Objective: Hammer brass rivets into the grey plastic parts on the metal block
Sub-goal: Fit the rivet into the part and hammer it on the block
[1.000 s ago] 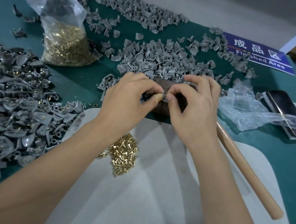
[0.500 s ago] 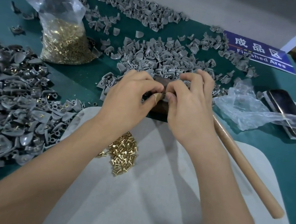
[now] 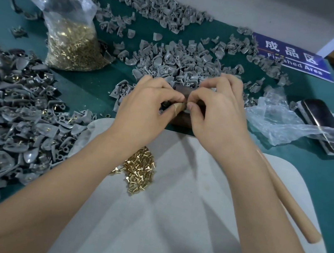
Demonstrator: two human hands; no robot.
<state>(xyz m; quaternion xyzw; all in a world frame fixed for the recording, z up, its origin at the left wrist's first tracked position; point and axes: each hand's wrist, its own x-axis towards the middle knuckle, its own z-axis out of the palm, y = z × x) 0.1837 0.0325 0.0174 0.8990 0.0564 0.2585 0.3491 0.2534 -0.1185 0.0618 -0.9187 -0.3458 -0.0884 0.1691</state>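
Block (image 3: 181,121) under both hands | left hand (image 3: 145,105), right hand (image 3: 216,112) pinching together

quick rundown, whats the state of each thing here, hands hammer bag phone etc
left hand: fingers curled, pinching a small part over the metal block
right hand: fingers curled, pinching at the same spot
hammer handle: lying on the table, not held
rivet bag: open at top, part full
phone: screen dark
loose rivets: heaped on white pad

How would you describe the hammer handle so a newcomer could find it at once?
Start at the white mat on the green table. Along its right edge, beneath the right forearm, lies the hammer handle. It is the only long, smooth, pale wooden stick among piles of small parts.
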